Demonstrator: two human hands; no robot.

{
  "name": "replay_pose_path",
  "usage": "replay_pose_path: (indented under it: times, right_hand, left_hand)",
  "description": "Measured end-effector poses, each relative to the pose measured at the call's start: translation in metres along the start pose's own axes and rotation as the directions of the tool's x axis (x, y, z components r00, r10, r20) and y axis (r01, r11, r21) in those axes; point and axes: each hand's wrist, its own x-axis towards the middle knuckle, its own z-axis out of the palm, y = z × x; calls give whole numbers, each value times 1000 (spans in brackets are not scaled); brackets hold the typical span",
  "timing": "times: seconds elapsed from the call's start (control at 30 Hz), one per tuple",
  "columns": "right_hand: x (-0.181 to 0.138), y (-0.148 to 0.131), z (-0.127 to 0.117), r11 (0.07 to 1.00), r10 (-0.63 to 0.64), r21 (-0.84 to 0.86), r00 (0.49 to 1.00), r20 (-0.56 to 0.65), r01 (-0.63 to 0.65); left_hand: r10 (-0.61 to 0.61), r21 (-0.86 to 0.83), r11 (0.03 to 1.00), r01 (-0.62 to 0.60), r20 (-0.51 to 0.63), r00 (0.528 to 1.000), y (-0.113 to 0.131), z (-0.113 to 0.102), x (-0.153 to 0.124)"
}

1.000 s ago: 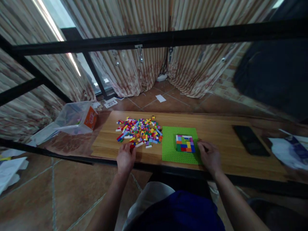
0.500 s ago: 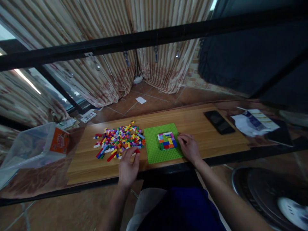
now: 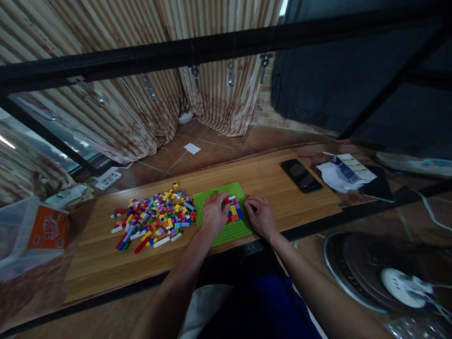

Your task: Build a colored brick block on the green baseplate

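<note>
My left hand [image 3: 214, 213] is over the green baseplate [image 3: 218, 240], its fingers pinching a red toy brick [image 3: 225, 202]. The brick is right at the far left part of a block of coloured bricks [image 3: 236, 213] fixed on the plate; whether it touches them I cannot tell. My left hand hides the left part of that block. At the plate's right edge, my right hand [image 3: 260, 217] has its fingers curled together; what they hold, if anything, is hidden. A loose pile of small coloured bricks [image 3: 158, 214] lies left of the plate.
All this lies on a wooden board [image 3: 106, 263]. A black phone [image 3: 301, 176] is on its right part, with papers [image 3: 344, 173] beyond. A clear plastic box [image 3: 21, 235] with an orange label stands left. A power strip [image 3: 402, 288] lies at lower right.
My left hand has moved right, from the near edge of the brick pile onto the baseplate, carrying the red brick. My right hand stays at the plate's right edge. The whole view has shifted.
</note>
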Motion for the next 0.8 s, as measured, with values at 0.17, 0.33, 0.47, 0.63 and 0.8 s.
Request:
replay_pose_path:
  times: [0.17,0.33,0.47,0.63,0.8]
  right_hand:
    - [0,-2,-1,1000,5,3,1000,4,-5]
    - [0,-2,-1,1000,2,7,1000,0,-2]
    - [0,-2,-1,1000,-14,-11,1000,-2,14]
    - [0,-1,0,999,-21,-28,1000,3,21]
    - [-1,3,2,998,-54,-21,998,-25,53]
  left_hand:
    - [18,-14,1000,-18,4,1000,0,2,-2]
    - [60,38,997,-60,12,998,4,1,-2]
    - [91,108,990,-92,13,996,3,0,-5]
    - [165,233,959,-161,0,986,0,4,-19]
    - [179,367,914,-171,14,984,2,9,-30]
